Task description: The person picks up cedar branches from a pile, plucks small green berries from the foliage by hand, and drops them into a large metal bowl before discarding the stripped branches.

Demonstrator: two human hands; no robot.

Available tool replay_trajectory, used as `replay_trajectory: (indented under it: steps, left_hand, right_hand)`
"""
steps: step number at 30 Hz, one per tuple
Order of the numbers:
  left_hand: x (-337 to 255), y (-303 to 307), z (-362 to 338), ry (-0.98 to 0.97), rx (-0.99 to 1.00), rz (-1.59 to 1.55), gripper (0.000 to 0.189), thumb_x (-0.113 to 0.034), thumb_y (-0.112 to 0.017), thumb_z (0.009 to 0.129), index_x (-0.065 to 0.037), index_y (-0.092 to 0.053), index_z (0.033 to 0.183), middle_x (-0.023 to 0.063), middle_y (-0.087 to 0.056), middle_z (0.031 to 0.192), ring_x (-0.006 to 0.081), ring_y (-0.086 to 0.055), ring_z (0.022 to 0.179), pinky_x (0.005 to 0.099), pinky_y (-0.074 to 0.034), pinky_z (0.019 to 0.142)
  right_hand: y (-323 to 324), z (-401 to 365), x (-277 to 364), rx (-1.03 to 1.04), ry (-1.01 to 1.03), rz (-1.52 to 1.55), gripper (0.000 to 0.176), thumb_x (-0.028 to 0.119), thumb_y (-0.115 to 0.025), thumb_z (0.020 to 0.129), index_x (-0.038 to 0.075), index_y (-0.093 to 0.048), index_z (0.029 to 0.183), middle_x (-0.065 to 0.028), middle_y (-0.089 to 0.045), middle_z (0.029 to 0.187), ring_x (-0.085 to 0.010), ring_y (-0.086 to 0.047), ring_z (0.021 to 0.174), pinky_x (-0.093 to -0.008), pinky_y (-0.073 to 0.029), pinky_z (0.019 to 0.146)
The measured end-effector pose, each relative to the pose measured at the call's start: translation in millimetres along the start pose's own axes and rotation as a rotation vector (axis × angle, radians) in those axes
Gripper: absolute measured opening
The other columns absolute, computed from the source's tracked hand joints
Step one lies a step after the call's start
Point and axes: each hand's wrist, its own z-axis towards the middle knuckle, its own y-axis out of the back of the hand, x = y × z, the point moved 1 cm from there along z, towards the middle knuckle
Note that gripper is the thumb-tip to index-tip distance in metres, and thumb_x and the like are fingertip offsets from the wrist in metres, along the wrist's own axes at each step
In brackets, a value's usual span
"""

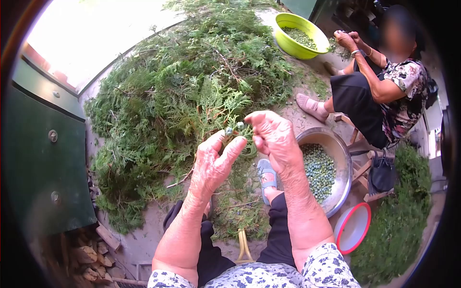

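My left hand [214, 156] holds a green conifer sprig [222, 113] in front of me, with its thumb and fingers closed about the stem. Two small blue-green cones [229, 130] show on the sprig at my fingertips. Close to the right of them is my right hand [276, 137], its fingers curled; whatever they pinch is hidden. Below that hand stands a metal basin [346, 165] with many small green cones [318, 173] in it. Beyond my hands a large heap of cut conifer branches [163, 86] spreads over the ground.
A person [379, 86] sits at the upper right, hands raised around a sprig. Near them is a yellow-green basin [288, 20] with green cones inside. A red-rimmed white basin [353, 229] leans beside the metal one. Firewood [86, 254] lies lower left, below a green door [43, 158].
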Motion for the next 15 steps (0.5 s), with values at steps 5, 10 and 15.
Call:
replay_trajectory:
  steps: [5, 10, 15]
  left_hand:
    - [2.4, -3.9, -0.5, 0.059, 0.006, -0.1, 0.019, -0.019, -0.056, 0.089, -0.001, -0.06, 0.094, 0.0013, -0.054, 0.069, 0.0067, -0.045, 0.067, 0.0246, -0.041, 0.061]
    - [6.1, -9.6, -1.1, -0.037, 0.024, -0.043, 0.014, -0.014, -0.059, 0.087, 0.0, -0.058, 0.089, 0.0014, -0.053, 0.068, 0.006, -0.044, 0.065, 0.0241, -0.04, 0.059]
    - [4.5, -11.0, -2.2, -0.081, 0.012, -0.159, 0.012, -0.011, -0.059, 0.086, 0.0, -0.059, 0.09, -0.0001, -0.054, 0.069, 0.0051, -0.045, 0.065, 0.0232, -0.04, 0.061]
  right_hand:
    - [-8.7, -4.6, -7.1, -0.006, 0.021, -0.26, 0.016, 0.016, -0.067, 0.081, 0.004, -0.063, 0.091, 0.0062, -0.053, 0.063, -0.0001, -0.041, 0.046, -0.0141, -0.028, 0.039]
    - [-8.4, -5.1, -7.8, -0.132, 0.037, -0.091, 0.01, 0.005, -0.066, 0.079, 0.003, -0.06, 0.088, 0.0046, -0.053, 0.066, -0.0011, -0.043, 0.053, -0.0161, -0.035, 0.045]
    - [1.4, 0.0, -4.5, -0.249, 0.236, -0.055, 0.01, 0.006, -0.061, 0.084, 0.003, -0.055, 0.09, 0.0003, -0.056, 0.073, -0.0035, -0.046, 0.053, -0.0169, -0.037, 0.045]
